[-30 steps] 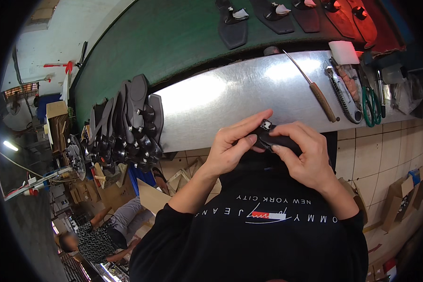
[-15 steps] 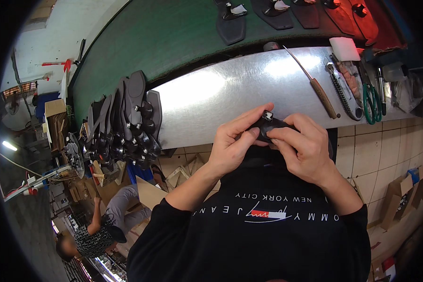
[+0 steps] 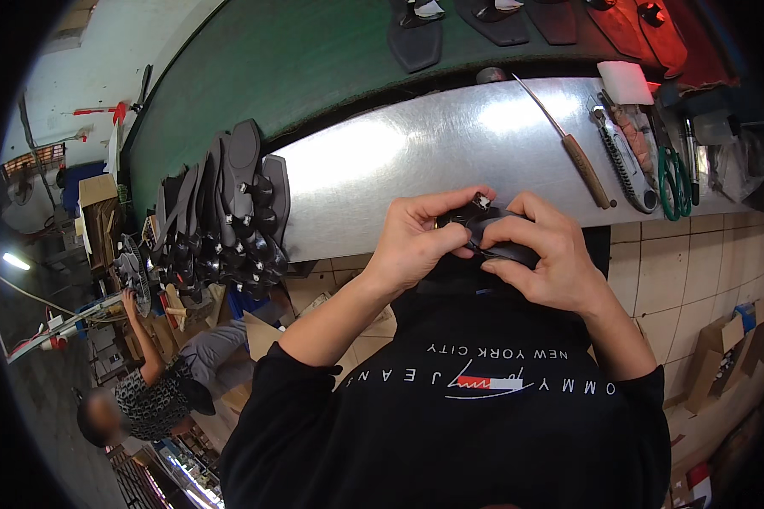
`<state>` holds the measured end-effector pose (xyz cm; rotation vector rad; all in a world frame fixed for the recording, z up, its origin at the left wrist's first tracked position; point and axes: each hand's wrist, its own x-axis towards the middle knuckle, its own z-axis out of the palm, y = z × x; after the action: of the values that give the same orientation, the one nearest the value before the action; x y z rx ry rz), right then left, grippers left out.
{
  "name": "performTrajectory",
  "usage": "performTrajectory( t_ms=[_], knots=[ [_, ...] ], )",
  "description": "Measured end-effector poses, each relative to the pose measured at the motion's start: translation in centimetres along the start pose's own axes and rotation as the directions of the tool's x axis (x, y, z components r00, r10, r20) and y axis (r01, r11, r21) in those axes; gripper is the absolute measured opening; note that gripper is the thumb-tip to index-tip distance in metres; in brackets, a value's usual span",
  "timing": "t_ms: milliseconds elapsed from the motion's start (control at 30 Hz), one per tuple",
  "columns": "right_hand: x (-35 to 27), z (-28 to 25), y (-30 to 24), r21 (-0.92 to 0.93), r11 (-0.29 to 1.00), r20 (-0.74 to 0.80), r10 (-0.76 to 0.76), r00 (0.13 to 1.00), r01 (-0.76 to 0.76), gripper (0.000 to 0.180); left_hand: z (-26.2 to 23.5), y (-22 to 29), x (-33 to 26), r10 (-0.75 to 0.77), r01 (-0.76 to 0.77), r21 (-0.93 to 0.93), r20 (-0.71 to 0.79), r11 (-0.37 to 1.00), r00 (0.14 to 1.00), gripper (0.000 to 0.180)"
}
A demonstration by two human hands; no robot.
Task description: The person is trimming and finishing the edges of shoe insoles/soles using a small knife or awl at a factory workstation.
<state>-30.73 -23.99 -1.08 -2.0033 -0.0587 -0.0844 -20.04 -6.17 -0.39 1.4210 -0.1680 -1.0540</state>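
Both of my hands hold one small black strap piece (image 3: pixel 482 227) with a little metal fitting at its top, close to my chest at the near edge of the metal-topped bench (image 3: pixel 382 170). My left hand (image 3: pixel 420 237) pinches the strap's left end between thumb and fingers. My right hand (image 3: pixel 543 259) wraps around its right part, thumb pressing on top. Most of the strap is hidden by my fingers.
A row of black soles with straps (image 3: pixel 229 212) stands on the bench's left end. A wooden-handled awl (image 3: pixel 573 148), a utility knife (image 3: pixel 624 161), green-handled scissors (image 3: pixel 675 178) and a white block (image 3: pixel 624 82) lie to the right. Further soles (image 3: pixel 416 38) rest on the green surface. Another person (image 3: pixel 157 382) crouches at lower left.
My hands have kept hold of the strap, shifting slightly on it; the right thumb has moved over its top. The person at lower left has raised an arm.
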Motion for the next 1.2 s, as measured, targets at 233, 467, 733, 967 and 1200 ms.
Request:
performTrajectory(
  t_ms=[233, 467, 733, 967, 1200],
  knots=[
    [-0.1, 0.9, 0.4, -0.025, 1.0, -0.116, -0.008, 0.993, 0.005, 0.024, 0.2, 0.2, 0.3, 0.019, -0.019, -0.007, -0.023, 1.0, 1.0, 0.045],
    [-0.3, 1.9, 0.9, -0.179, 0.966, -0.295, -0.233, 0.927, 0.186, 0.022, 0.0, 0.7, 0.0, -0.093, 0.085, -0.177, -0.036, 0.981, 0.995, 0.046],
    [0.0, 1.8, -0.3, -0.152, 0.966, -0.286, -0.246, 0.926, 0.21, 0.03, 0.2, 0.1, -0.2, 0.09, -0.095, -0.058, -0.07, 0.994, 0.993, 0.049],
    [-0.4, 1.9, 0.0, -0.106, 0.991, -0.303, -0.115, 0.946, 0.086, 0.02, -1.7, -0.9, -0.5, -0.065, 0.065, -0.024, 0.024, 0.998, 0.998, 0.032],
    [-0.2, 2.4, -0.1, -0.092, 0.993, -0.306, -0.097, 0.947, 0.071, 0.018, -0.8, -0.2, -0.8, -0.127, 0.126, 0.065, 0.01, 0.99, 0.992, 0.031]
  ],
)
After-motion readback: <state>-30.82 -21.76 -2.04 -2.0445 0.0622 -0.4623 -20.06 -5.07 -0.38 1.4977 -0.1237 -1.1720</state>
